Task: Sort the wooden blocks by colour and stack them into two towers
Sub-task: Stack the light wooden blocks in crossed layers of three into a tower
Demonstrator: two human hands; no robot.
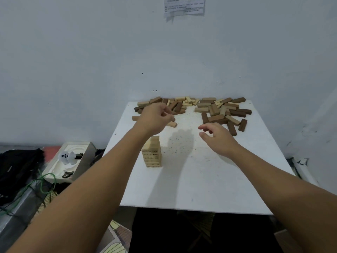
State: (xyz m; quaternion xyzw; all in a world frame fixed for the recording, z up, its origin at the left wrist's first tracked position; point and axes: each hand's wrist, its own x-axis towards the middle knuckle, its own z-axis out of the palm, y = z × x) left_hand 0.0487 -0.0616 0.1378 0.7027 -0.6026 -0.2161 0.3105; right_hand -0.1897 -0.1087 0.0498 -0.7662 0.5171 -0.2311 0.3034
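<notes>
One tower of pale blocks (151, 152) stands upright on the white table (200, 189), just below the left wrist, its layers crossed. Left hand (156, 117) is up over the left heap of mixed blocks (169, 105), fingers curled in; whether they pinch a block I cannot tell. A light block (172, 124) lies flat just beside that hand, long axis running left to right. Right hand (218, 136) hovers loose and released, fingers gently bent, holding nothing. Beyond its fingertips sprawls the right heap (223, 112), dark and light blocks pointing every way.
</notes>
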